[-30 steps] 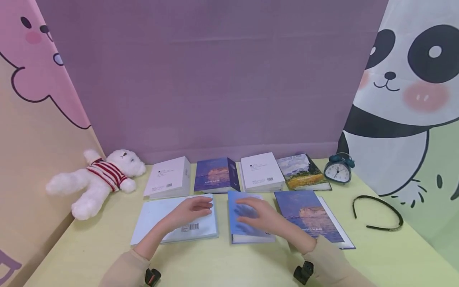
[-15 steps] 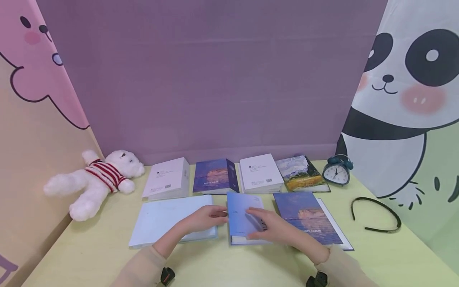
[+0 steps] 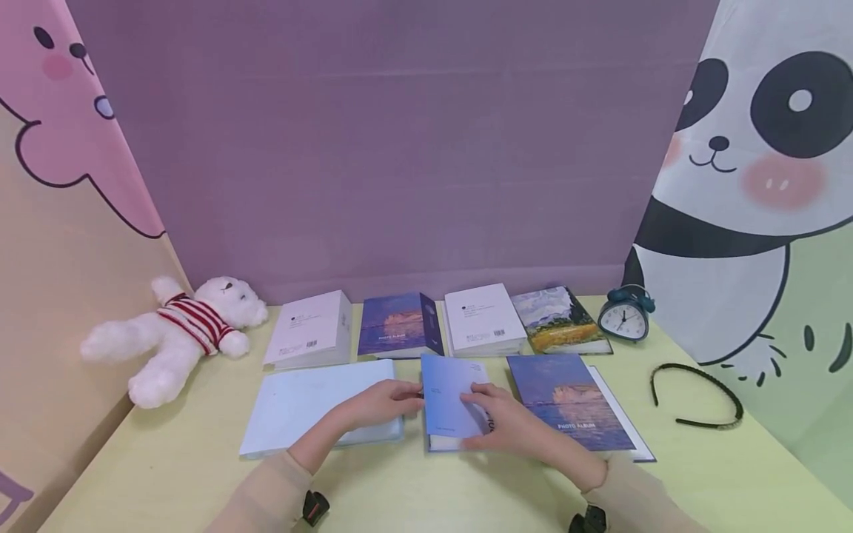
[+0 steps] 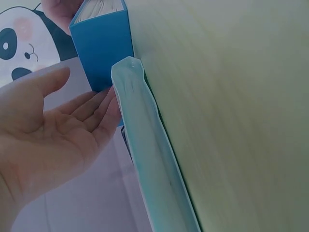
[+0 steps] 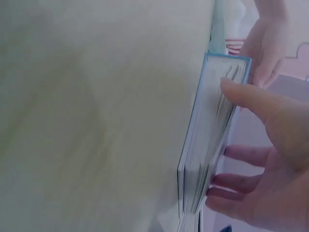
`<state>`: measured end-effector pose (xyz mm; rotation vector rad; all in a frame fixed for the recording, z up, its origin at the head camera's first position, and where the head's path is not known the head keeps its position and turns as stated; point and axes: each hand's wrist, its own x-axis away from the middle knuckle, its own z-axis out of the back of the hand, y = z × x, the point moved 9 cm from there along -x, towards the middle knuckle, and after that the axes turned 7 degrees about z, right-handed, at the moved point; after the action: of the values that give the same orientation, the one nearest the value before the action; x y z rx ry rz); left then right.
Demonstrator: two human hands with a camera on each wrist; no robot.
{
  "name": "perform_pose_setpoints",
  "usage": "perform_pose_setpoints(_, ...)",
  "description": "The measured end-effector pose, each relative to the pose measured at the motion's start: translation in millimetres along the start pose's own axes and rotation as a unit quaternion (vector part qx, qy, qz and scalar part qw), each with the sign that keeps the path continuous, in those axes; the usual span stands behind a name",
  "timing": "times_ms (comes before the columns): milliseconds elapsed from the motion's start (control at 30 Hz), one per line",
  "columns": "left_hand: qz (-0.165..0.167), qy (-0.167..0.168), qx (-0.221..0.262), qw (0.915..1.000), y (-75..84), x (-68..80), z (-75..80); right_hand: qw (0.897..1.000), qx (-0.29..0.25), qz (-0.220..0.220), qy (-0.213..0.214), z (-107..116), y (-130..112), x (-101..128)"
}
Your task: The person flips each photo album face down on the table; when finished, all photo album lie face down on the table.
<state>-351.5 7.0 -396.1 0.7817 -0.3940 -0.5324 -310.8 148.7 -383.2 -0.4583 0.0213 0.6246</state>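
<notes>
A blue photo album (image 3: 453, 400) lies flat at the middle of the front row, its spine to the left and page ends towards me. My left hand (image 3: 383, 406) reaches over the right end of a pale blue album (image 3: 300, 403); its extended fingers touch the blue spine (image 4: 101, 55) in the left wrist view. On the blue album's right part rests my right hand (image 3: 509, 423), fingertips on the cover. In the right wrist view its thumb lies by the page ends (image 5: 205, 130) and the fingers are loosely spread.
Right of it lies a sunset-cover photo album (image 3: 576, 403). Behind stand a white book (image 3: 309, 329), another sunset album (image 3: 393, 326), a second white book (image 3: 483, 318) and a landscape-cover book (image 3: 560, 322). An alarm clock (image 3: 624, 314), headband (image 3: 726, 392) and plush bear (image 3: 193, 326) flank them.
My left hand has moved right from above the pale blue album to the blue album's spine. My right hand has shifted slightly right and come down onto the blue album's right part.
</notes>
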Motion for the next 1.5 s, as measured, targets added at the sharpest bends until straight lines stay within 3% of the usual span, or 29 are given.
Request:
perform_pose_setpoints(233,0.003,-0.026,-0.042,0.9988,2.7,3.4,-2.2,0.998,0.053,-0.007,0.024,0.4,-3.5,-3.6)
perform_pose_setpoints(467,0.016,-0.019,-0.029,0.9993,-0.9,4.4,-2.7,0.999,0.019,-0.012,0.032,5.5,-3.8,0.2)
perform_pose_setpoints(733,0.002,-0.034,0.067,0.9972,0.6,3.0,-4.9,0.997,-0.051,-0.008,0.055,17.6,4.8,0.0)
perform_pose_setpoints(1033,0.015,-0.03,0.209,0.9773,-4.7,0.1,0.0,0.989,-0.103,-0.021,0.1,22.4,5.8,-0.1)
perform_pose_setpoints(1267,0.005,-0.045,0.231,0.9719,-0.6,0.5,0.7,0.984,-0.137,-0.03,0.109,21.0,5.5,0.4)
perform_pose_setpoints(1500,-0.001,-0.043,0.275,0.9604,2.2,2.5,1.9,0.973,-0.216,0.005,0.083,12.1,-0.9,-4.7)
